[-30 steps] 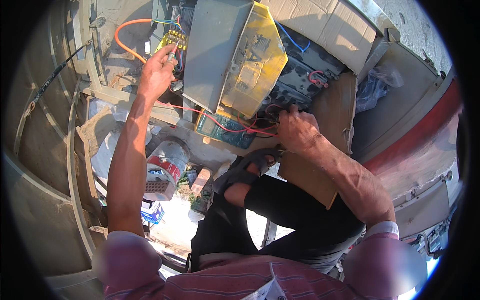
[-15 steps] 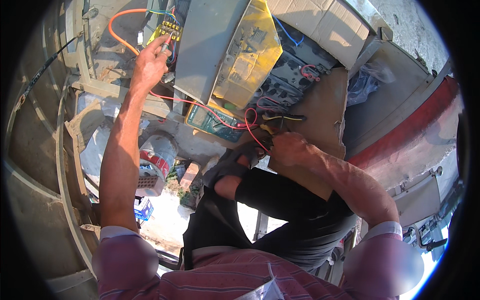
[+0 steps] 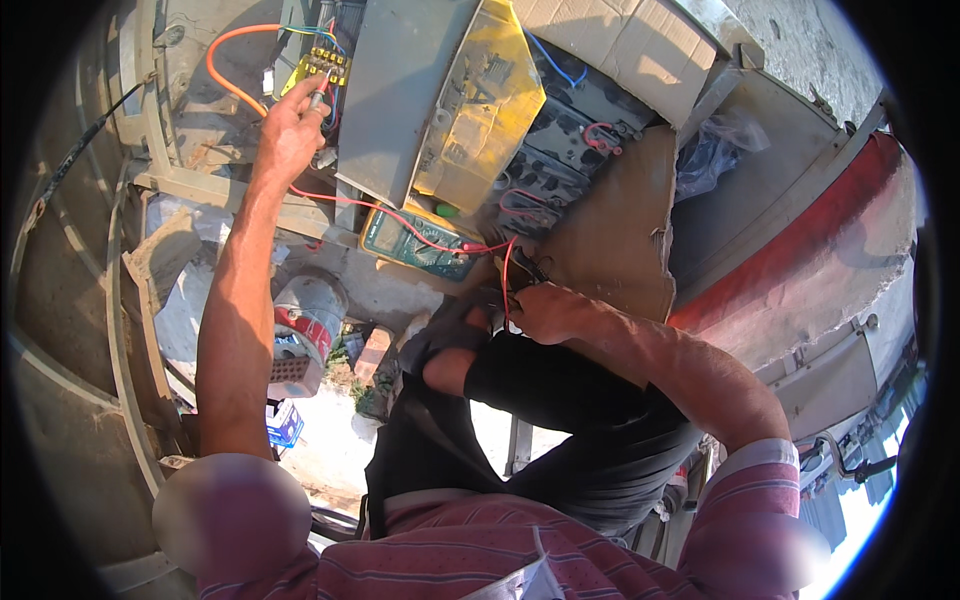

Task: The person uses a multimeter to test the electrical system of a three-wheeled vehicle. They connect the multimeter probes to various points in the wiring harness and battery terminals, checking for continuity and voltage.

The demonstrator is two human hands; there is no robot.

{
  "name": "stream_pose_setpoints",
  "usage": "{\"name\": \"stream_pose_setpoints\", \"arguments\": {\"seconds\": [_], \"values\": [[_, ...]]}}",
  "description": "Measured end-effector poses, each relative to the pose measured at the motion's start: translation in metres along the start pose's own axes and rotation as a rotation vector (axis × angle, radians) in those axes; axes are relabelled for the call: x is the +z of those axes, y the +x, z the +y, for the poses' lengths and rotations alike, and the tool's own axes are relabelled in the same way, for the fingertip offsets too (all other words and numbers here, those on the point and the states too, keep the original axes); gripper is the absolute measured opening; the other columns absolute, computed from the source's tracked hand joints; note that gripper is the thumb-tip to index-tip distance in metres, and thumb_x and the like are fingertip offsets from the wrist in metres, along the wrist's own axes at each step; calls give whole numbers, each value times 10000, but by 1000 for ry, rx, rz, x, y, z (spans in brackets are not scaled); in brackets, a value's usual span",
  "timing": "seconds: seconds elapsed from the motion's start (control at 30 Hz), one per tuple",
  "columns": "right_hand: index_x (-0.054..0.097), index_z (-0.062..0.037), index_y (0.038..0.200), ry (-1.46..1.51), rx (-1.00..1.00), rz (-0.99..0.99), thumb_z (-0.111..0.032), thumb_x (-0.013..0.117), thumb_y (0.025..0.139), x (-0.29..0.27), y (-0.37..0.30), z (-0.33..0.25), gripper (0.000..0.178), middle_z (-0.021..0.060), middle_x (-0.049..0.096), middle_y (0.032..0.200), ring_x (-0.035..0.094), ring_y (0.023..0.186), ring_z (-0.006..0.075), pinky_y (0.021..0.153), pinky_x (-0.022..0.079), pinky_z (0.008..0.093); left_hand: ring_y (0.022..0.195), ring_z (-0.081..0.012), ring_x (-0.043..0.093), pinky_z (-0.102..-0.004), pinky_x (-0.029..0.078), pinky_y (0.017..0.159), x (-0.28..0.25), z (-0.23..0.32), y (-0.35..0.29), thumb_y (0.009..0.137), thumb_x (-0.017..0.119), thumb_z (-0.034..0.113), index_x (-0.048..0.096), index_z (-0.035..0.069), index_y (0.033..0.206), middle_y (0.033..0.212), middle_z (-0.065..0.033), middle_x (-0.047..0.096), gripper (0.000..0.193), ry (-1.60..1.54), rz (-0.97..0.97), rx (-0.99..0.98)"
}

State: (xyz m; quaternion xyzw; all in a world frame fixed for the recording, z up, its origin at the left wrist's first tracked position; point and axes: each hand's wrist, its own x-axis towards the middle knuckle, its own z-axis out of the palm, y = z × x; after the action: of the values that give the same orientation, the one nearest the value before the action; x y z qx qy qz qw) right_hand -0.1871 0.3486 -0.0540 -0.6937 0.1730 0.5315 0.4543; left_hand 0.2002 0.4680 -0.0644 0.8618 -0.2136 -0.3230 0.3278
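Observation:
My left hand (image 3: 290,138) is closed on a test probe (image 3: 317,99), its red tip against a yellow terminal block (image 3: 325,62) with thin coloured wires. From the probe a red lead (image 3: 350,201) runs to a green multimeter (image 3: 415,243) in a yellow case. The meter lies face up below a grey panel. At the middle, beside the meter, my right hand (image 3: 547,312) is closed on dark-handled pliers (image 3: 538,266), partly hidden by the fingers. A loop of red lead hangs right by these fingers.
A yellow-covered board (image 3: 480,120) leans beside dark batteries (image 3: 565,150) with cable loops. Cardboard (image 3: 615,235) lies right of them, and a red-and-grey panel (image 3: 790,250) slants farther right. An orange cable (image 3: 222,80) curves at upper left. A bucket (image 3: 310,300) stands below the frame rail.
My right hand has drawn back toward my lap and a little left; the pliers have turned and moved with it. My left hand keeps the probe at the terminal block. The view has shifted slightly.

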Motion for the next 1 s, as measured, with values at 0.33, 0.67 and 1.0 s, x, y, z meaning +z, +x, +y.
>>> {"name": "stream_pose_setpoints", "arguments": {"seconds": [0.33,0.67,1.0], "values": [[669,-28,1099,1046,326,661,-394,517,1046,45,65,19,399,115,673,931,602,813,250,727,494,399,606,-92,532,-282,485,569,2,1,-1,994,596,82,575,73,1463,862,-25,639,470,-33,13,-28],[714,-15,1018,1371,438,711,-391,642,977,36,64,36,385,97,695,759,638,632,177,623,509,371,613,-89,525,-274,484,572,1,-5,1,1005,599,82,579,81,1467,917,-27,655,462,-92,-7,1],[733,9,1006,1184,492,823,-391,605,979,38,78,37,421,209,732,912,707,855,339,815,537,455,607,-83,517,-269,486,562,1,-3,2,1005,602,79,577,94,1474,928,-28,659,469,-54,0,-22]]}}
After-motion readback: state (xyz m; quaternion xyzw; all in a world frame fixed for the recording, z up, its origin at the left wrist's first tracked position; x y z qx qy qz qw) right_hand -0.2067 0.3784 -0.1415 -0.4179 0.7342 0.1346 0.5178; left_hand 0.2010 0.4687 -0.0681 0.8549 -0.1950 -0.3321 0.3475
